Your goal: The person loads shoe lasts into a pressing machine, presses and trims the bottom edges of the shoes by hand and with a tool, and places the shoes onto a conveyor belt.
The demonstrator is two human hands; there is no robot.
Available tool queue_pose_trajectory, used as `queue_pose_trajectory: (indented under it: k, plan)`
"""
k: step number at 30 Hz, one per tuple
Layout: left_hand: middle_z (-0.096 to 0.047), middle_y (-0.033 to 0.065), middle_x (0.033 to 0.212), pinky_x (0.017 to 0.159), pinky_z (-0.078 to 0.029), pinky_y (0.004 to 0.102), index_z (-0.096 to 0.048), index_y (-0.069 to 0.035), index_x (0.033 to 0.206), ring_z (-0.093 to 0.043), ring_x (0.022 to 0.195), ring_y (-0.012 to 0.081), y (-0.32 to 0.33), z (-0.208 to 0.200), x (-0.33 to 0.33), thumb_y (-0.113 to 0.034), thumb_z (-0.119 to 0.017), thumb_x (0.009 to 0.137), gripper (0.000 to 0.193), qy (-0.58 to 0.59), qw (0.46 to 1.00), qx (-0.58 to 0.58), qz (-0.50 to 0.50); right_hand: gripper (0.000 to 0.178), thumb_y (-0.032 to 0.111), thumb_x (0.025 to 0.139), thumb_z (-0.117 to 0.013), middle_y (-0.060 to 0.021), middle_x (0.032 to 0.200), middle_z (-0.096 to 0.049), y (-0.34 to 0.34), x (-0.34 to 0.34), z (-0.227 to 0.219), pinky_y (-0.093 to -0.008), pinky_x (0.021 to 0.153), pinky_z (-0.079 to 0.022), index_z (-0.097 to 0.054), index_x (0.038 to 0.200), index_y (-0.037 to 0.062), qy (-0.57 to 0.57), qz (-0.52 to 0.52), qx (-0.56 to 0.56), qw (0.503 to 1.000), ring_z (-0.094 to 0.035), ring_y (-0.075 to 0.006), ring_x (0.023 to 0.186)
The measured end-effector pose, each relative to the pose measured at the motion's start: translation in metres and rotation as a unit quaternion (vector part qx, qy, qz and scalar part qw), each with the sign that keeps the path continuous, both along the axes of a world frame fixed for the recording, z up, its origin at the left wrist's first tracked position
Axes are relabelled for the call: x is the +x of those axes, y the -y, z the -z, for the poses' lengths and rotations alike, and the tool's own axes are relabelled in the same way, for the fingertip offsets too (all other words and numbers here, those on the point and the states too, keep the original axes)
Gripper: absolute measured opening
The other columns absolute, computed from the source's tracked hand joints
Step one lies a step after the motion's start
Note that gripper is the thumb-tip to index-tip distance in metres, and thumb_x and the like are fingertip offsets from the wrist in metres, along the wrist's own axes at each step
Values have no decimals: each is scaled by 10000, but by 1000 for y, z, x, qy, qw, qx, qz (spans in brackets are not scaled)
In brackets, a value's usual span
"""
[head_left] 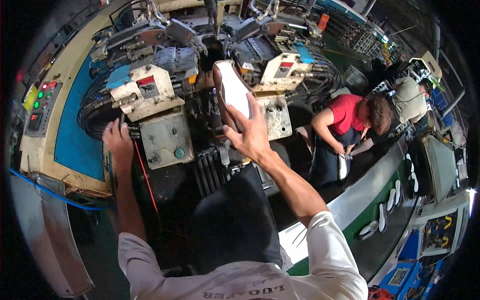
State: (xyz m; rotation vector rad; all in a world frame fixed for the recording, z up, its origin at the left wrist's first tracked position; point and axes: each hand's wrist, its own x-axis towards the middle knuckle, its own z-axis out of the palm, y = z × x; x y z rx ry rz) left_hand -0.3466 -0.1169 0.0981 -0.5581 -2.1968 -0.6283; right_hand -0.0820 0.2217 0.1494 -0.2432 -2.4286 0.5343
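Observation:
A brown shoe upper with a white insole facing up (234, 87) sits in the middle of the machine, its toe end pointing away from me. My right hand (252, 134) grips its near end, with fingers on the white sole and the thumb at the left edge. At the machine's left side, my left hand (118, 144) has its fingers curled at a dark upright rod (122, 119); part of that grip is hidden. Two metal clamp units with cream front plates, the left one (145, 92) and the right one (280, 72), flank the shoe.
A control panel (41, 109) with lit green and red buttons stands at the left. Black hoses (90, 112) loop beside the left clamp. On my right, a person in red (345, 117) handles another shoe piece (343, 167). Several shoe pieces lie on a green conveyor (367, 212).

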Motion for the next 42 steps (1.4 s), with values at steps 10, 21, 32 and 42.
queue_pose_trajectory:
  k: [10,21,32,42]
  plan:
    - [-559,282,1236,996,-465,561,-621,25,1368,-578,1144,479,-31,48,-50,-214,-522,1078,388,-61,990,126,11,712,266,864,-854,-393,1712,-157,27,-32,39,-603,1119,-473,-619,1534,210,16,41,26,999,-504,-594,1270]
    - [-580,261,1174,978,-477,546,-650,39,1242,-592,1091,452,-27,51,-52,-159,-553,1049,293,-91,985,141,-36,680,279,921,-772,-344,1421,-640,-23,-35,217,-498,1133,-487,-568,1458,-84,163,0,-375,913,-607,-454,1373]
    - [-576,273,1181,977,-481,572,-647,57,1249,-594,1105,471,-26,77,-64,-226,-495,1083,361,-94,987,122,-39,548,195,1033,-669,-279,1447,-646,-43,20,164,-463,1141,-492,-552,1517,-34,34,44,-244,968,-636,-400,1334]
    - [-553,247,1167,931,-478,551,-621,5,1263,-595,1091,468,-38,43,-39,-158,-547,1049,279,-75,989,127,-23,887,632,960,-683,-283,1654,-413,4,-13,3,-646,1243,-330,-494,1563,11,116,-41,219,968,-378,-476,1541]
